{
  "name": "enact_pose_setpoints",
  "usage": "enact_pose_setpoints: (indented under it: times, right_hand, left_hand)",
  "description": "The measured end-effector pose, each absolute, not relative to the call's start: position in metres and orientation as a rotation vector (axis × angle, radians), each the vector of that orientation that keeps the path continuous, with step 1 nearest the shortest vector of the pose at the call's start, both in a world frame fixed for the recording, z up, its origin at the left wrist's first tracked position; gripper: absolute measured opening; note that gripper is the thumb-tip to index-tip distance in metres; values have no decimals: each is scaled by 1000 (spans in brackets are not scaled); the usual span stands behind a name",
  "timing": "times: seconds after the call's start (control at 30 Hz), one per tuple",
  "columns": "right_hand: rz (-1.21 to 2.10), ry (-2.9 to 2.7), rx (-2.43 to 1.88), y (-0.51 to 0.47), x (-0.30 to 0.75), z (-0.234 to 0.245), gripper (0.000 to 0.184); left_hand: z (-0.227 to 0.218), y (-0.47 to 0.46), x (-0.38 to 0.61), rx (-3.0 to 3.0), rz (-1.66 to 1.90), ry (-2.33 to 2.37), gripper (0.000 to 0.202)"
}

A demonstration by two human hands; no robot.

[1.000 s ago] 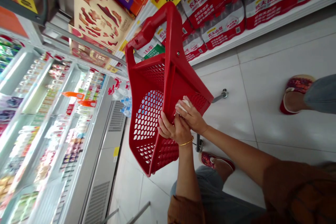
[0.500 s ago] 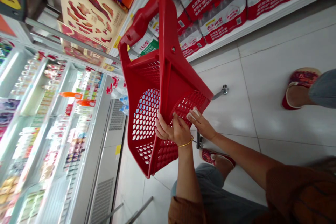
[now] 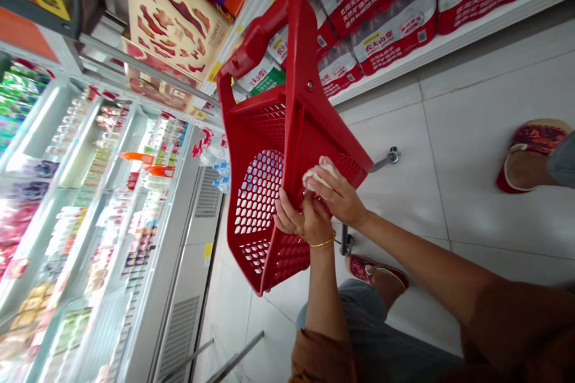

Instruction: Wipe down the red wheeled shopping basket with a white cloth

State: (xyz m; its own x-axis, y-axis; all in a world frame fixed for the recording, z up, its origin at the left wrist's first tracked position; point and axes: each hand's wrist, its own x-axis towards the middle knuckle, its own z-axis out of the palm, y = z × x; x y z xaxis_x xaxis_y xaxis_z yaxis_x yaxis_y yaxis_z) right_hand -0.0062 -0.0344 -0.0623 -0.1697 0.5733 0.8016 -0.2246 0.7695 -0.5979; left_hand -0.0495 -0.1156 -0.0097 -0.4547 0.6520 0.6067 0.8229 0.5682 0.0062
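A red plastic shopping basket [image 3: 309, 131] with honeycomb holes and a thick handle stands tilted in front of me. My left hand [image 3: 308, 221], a gold bracelet at its wrist, grips the near rim with fingers curled over the edge. Against the outside of the side wall, my right hand [image 3: 342, 198] holds a crumpled white cloth [image 3: 324, 170] pressed to the plastic. Part of the cloth is hidden under the fingers. Both hands are close together, almost touching.
Red-wrapped bottled water packs [image 3: 395, 30] fill a low shelf at the upper right. A patterned box [image 3: 175, 18] lies at the upper left, above refrigerated shelves [image 3: 99, 191]. Metal legs [image 3: 387, 159] show beside the basket. My shoes [image 3: 525, 152] stand on pale floor tiles [image 3: 395, 125].
My right hand has slid up and leftward over the side wall, and more of the white cloth shows now. The left hand keeps its grip on the rim. The whole view has shifted slightly.
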Motion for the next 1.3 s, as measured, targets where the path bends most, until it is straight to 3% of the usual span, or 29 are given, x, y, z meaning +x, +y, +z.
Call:
enact_pose_setpoints:
  times: [0.2,0.6,0.9,1.07,1.3]
  right_hand:
    - [675,-1666,-152,-12,-23,-21,62]
    - [750,-1656,-160,-15,-17,-49,58]
    - [745,-1692,-259,-22,3,-69,54]
    - [706,-1655,-235,-23,6,-48,56]
    - [602,-1694,-142,-11,-10,-11,60]
  left_hand:
    - [-15,-113,-51,-963,-472,-2149,39]
    - [-14,-111,-47,-981,-437,-2037,22]
    - [-8,-112,-46,-972,-521,-2264,25]
    - [-9,-114,-47,-1021,-576,-2322,31]
    - [-13,-123,-51,-1038,-496,-2026,23]
